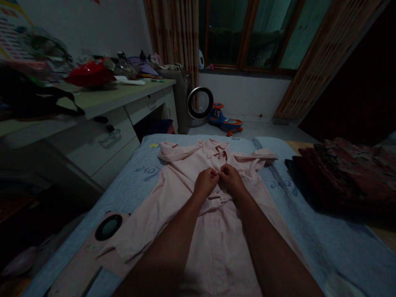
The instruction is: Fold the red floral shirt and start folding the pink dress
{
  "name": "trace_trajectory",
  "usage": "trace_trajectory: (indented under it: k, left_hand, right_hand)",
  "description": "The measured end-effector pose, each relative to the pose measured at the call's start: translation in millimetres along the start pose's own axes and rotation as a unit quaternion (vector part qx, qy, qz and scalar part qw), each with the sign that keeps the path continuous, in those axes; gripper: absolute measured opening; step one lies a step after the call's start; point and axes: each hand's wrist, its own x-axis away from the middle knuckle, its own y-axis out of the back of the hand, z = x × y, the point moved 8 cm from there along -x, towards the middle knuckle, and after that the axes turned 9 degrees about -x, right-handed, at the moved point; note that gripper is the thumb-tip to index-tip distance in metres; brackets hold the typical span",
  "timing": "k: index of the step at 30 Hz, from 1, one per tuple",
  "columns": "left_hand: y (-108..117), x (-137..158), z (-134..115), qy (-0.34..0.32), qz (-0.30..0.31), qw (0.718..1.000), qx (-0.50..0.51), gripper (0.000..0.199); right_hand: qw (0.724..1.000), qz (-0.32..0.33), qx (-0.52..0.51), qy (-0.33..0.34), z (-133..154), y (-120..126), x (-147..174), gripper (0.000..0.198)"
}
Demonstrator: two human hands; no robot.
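Observation:
A pale pink button-front shirt (pixel 176 181) lies spread on the bed, its collar at the far end and its lower part toward me. My left hand (pixel 206 181) and my right hand (pixel 231 180) meet at the front placket, a little below the collar. Both have their fingers pinched on the shirt's front edge, fingertips nearly touching. Whether a button sits between them is too small to make out. Below my hands the cloth is bunched, and a button shows on the placket. The sleeves lie out to both sides near the collar.
The bed has a light blue cover (pixel 123 189). Folded dark red cloths (pixel 349 177) are stacked at right. A pinkish object with a dark round window (pixel 109 227) lies at left. Beyond are a cluttered desk (pixel 111 99), a washing machine with its door open (pixel 182 99) and a ride-on toy (pixel 225 122).

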Motion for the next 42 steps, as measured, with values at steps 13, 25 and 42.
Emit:
trace_trajectory:
  k: [13, 25, 42]
  left_hand:
    - [2.1, 4.8, -8.8, -0.028, -0.02, 0.994, -0.1, 0.012]
    - [7.2, 6.4, -11.3, -0.016, 0.003, 0.989, -0.148, 0.015]
    - [4.6, -2.3, 11.8, 0.063, 0.031, 0.989, 0.134, 0.009]
  right_hand:
    - [1.0, 0.023, -0.015, 0.014, -2.8, -3.7, -0.5, 0.01]
    - [0.997, 0.038, -0.073, 0.0, -2.3, -6.7, 0.3, 0.012]
    - [0.97, 0.066, -0.216, -0.088, 4.3, -11.0, 6.9, 0.027]
